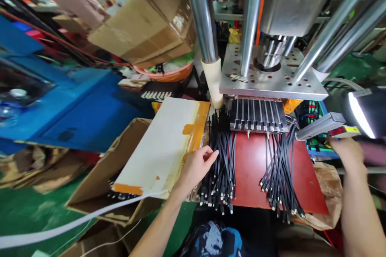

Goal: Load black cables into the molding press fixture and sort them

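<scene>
My left hand (200, 164) is at the left edge of a bundle of black cables (223, 156), thumb and index finger curled close together; whether anything is between them is hidden. On the right, my right hand (346, 148) is blurred, by the yellow and red end of a grey metal arm (321, 126); its fingers are smeared. A second bundle of black cables (282, 172) lies on the red board (249, 168). Behind the board sits a slotted metal fixture (259, 114), under the thick steel plate (271, 84) of a press.
A white board with orange tape (159, 140) lies left of the cables, above an open cardboard box (99, 180). Steel rods (202, 16) rise from the press. A bright lamp (362, 114) and a blue tray (322, 150) are at the right. A white hose (75, 223) crosses lower left.
</scene>
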### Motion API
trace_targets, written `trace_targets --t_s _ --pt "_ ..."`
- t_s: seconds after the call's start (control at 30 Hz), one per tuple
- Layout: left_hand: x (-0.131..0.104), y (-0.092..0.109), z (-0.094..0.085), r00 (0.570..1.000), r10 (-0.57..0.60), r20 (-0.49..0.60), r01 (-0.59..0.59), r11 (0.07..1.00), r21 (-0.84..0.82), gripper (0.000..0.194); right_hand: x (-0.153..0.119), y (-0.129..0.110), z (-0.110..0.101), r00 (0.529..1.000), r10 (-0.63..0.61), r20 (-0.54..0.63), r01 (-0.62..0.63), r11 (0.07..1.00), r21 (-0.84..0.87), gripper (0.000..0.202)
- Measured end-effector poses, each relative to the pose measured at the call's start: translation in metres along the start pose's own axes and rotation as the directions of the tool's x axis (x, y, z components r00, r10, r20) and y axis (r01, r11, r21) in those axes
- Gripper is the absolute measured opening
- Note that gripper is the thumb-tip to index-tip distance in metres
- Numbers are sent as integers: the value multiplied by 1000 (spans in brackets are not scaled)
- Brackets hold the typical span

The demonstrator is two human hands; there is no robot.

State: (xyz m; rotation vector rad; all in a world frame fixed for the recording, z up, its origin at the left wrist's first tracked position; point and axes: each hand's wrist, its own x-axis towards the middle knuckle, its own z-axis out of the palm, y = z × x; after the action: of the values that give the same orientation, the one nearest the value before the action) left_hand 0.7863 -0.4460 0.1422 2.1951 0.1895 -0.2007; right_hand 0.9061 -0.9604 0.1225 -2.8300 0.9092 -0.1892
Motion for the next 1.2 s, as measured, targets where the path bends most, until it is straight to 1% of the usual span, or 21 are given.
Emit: trace_targets --t_s 0.03,0.07,0.1,0.13,0.17,0.23,0.3,0.33,0.4,0.47,0.57,0.63,0.67,0.7,0.73,0.83,0.87,0.9,1.0,1.07,1.2 --pt "-3 1 -3 1000 -19 23 22 992 -123 41 -18 17 -3 996 16 85 -15 1000 -8 33" --pt "-6 3 -6 997 -42 60 55 967 -249 43 -43 31 -4 975 28 222 -36 999 29 31" --pt "-9 6 -8 993 -58 105 93 926 -366 46 -72 40 -4 951 3 309 -36 994 101 28" --pt "-13 10 -9 987 -62 151 126 876 -465 48 -104 43 -2 938 -53 342 -8 984 177 27" --pt "-18 15 -9 981 -53 188 149 827 -543 50 -138 38 1 934 -103 341 19 970 241 33" --pt "-27 27 -6 974 -4 226 154 744 -650 54 -201 10 8 898 -243 367 115 935 337 53" --pt "-35 37 -1 967 42 250 152 693 -705 57 -241 -29 14 880 -323 349 241 935 258 58" --pt "-40 40 2 964 57 259 152 682 -715 57 -251 -46 17 873 -350 339 297 934 200 54" --pt "-47 42 9 955 74 288 163 681 -714 58 -251 -68 19 866 -381 324 367 924 107 47" --pt "-53 41 19 941 80 329 187 687 -702 57 -239 -69 17 859 -392 329 373 920 122 43" --pt "-54 39 40 920 76 386 226 701 -677 54 -230 -56 5 883 -381 274 271 891 364 43" --pt "-52 41 55 914 82 397 228 706 -670 53 -242 -50 -8 893 -381 240 176 786 592 43" --pt "-51 44 62 912 95 399 224 701 -678 54 -253 -50 -14 884 -401 241 136 713 687 41" --pt "-50 48 67 910 110 399 221 686 -693 55 -265 -51 -20 859 -443 257 103 640 761 38" --pt "-49 52 71 907 127 401 222 666 -712 57 -278 -53 -25 813 -511 279 84 576 813 36" --pt "-53 63 70 895 169 414 226 628 -744 59 -305 -60 -35 625 -717 308 106 469 877 34" --pt "-56 65 67 897 171 407 218 630 -745 60 -308 -61 -37 578 -756 308 123 454 883 35" --pt "-60 66 63 905 166 393 205 638 -742 60 -308 -61 -39 557 -772 306 135 448 884 35" --pt "-70 62 52 924 110 366 197 684 -702 59 -303 -62 -43 587 -762 273 152 435 887 34" --pt "-74 55 50 911 74 405 235 713 -660 57 -302 -64 -44 582 -773 253 175 423 889 35" --pt "-78 46 51 870 81 486 285 722 -631 57 -308 -66 -43 469 -815 340 174 463 869 31"
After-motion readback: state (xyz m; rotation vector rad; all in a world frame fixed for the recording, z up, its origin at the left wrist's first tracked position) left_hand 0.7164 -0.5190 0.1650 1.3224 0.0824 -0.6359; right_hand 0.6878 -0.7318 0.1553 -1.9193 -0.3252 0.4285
